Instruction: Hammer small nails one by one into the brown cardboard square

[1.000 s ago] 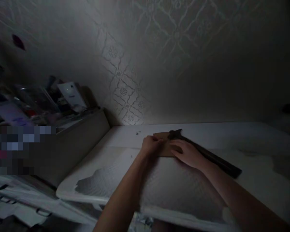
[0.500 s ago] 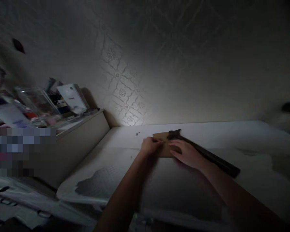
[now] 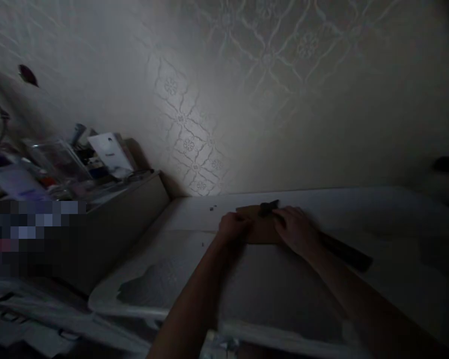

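A thin brown board (image 3: pixel 264 232) lies on the white table. My left hand (image 3: pixel 232 226) rests at the board's left side, thumb and fingertips pinched together over it; what they hold, if anything, is too small and dark to make out. On the right, my right hand (image 3: pixel 296 230) has its fingers closed around the neck of a dark hammer (image 3: pixel 347 253), just behind its head. The hammer's clawed head lies over the board's far right corner, and the handle slants toward the near right.
Small dark bits (image 3: pixel 211 209) lie on the table (image 3: pixel 187 219) left of the board. A cabinet (image 3: pixel 130 209) at the left carries a white box (image 3: pixel 110 152), a clear plastic case (image 3: pixel 62 159) and clutter. A patterned wall (image 3: pixel 284 139) rises behind the table.
My right hand has shifted from above the board, slightly right and away from me, onto the hammer's neck. My left hand keeps its pinch in the same place. Light on the wall is brighter.
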`<state>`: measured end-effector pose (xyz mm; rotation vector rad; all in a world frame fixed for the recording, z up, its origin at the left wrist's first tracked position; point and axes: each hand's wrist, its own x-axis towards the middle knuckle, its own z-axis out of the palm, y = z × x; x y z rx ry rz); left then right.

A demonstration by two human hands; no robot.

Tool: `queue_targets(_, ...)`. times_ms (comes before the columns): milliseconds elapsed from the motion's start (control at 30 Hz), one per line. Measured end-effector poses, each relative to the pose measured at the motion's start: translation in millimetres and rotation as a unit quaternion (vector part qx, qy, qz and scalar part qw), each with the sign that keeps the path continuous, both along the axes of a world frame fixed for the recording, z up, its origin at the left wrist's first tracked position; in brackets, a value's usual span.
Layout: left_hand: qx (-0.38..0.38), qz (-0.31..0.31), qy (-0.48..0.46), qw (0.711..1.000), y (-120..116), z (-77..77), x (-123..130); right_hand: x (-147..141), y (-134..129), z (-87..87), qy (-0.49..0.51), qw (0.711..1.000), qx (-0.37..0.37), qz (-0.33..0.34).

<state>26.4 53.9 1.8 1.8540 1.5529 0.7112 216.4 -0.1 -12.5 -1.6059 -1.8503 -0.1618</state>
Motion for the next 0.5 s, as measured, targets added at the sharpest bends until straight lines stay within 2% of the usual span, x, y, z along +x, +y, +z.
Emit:
queue_targets(100,-0.003,-0.006,-0.006,1.000,2.0,-2.3,-0.9,9.3,-3.5,6.8,-0.032,0.992,0.001,-0.126)
queue_targets(167,-0.002,-0.010,-0.004,1.000,3.3,-3.4,-1.7,14.6,-5.6,7.4,-0.061,0.984,-0.024,-0.166)
queue_targets(333,-0.004,-0.012,-0.010,1.000,1.6,-1.4,-2.4,19.3,-5.3,1.1,-0.098,0.976,-0.117,-0.157)
queue_targets(500,-0.003,0.010,-0.072,0.997,0.2,3.9,-2.1,17.0,-4.9,0.6,-0.100,0.974,-0.140,-0.146)
